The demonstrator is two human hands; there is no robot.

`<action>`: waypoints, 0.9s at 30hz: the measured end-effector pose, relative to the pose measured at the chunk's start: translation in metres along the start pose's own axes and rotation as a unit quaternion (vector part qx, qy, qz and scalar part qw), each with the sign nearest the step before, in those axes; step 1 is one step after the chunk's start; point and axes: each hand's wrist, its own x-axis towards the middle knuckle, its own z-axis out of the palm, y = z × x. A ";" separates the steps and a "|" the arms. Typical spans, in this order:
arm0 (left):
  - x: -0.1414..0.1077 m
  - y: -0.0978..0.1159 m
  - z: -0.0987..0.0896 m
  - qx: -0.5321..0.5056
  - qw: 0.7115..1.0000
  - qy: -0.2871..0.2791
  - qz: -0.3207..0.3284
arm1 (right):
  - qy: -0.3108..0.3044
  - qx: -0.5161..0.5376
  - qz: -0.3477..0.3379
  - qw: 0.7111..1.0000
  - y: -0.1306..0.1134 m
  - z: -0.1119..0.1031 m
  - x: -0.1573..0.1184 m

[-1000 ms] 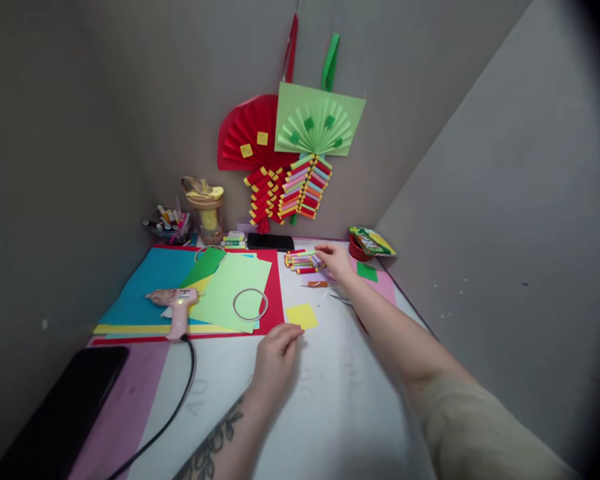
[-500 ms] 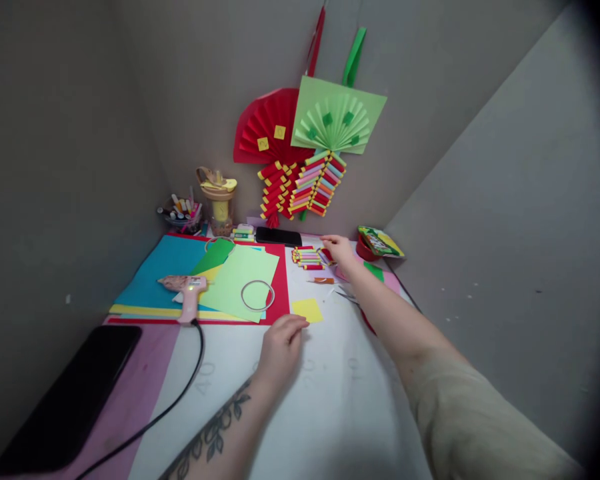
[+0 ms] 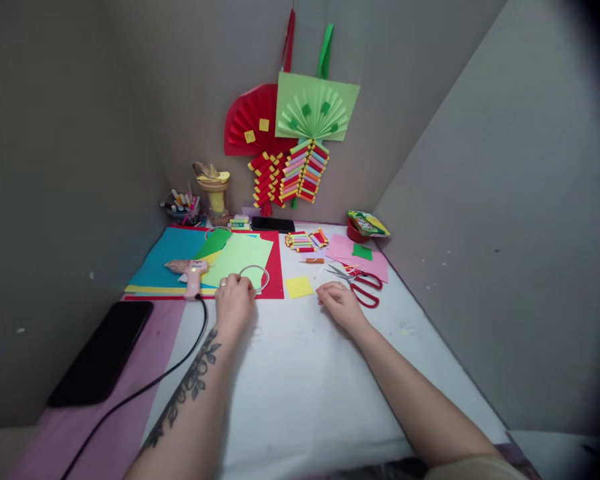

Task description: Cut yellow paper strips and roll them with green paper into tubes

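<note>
My left hand [image 3: 235, 301] is bent down over the front edge of a light green paper sheet [image 3: 250, 252]. Its curled fingers meet the left side of a thin metal ring [image 3: 267, 278] and hide that part of it. My right hand [image 3: 342, 307] rests low over the white tabletop, fingers curled together; whatever they may hold is hidden. To its left lies a small yellow paper square [image 3: 300, 287]. Red-handled scissors [image 3: 365, 298] lie open just to its right. Behind it are a brown craft knife or pen-like tool [image 3: 314, 261] and several striped paper rolls [image 3: 300, 241].
A pink glue gun [image 3: 193, 277] with a black cord lies on coloured sheets at left. A black tablet-like slab [image 3: 103, 353] is nearer. Phone [image 3: 273, 225], red bowl [image 3: 356, 231] and pen cup [image 3: 183, 210] line the back. Paper fan ornaments [image 3: 313, 110] hang on the wall.
My right hand has drawn back from beside the paper rolls toward me, near the scissors. My left hand has moved left and forward, from the yellow square to the metal ring.
</note>
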 end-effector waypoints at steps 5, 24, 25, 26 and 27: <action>-0.008 0.010 0.006 0.004 1.000 0.000 0.023 | 0.011 -0.009 -0.047 0.999 0.006 0.009 -0.002; -0.004 -0.006 -0.003 -0.046 0.995 -0.019 0.092 | -0.127 -0.119 -0.090 0.981 0.017 0.017 -0.009; -0.004 -0.006 -0.003 -0.042 0.994 -0.026 0.094 | -0.126 -0.122 -0.088 0.981 0.017 0.017 -0.009; -0.004 -0.007 -0.004 -0.038 0.995 -0.030 0.093 | -0.125 -0.125 -0.086 0.981 0.017 0.017 -0.010; -0.003 -0.008 -0.004 -0.036 0.994 -0.034 0.094 | -0.124 -0.128 -0.084 0.980 0.017 0.017 -0.010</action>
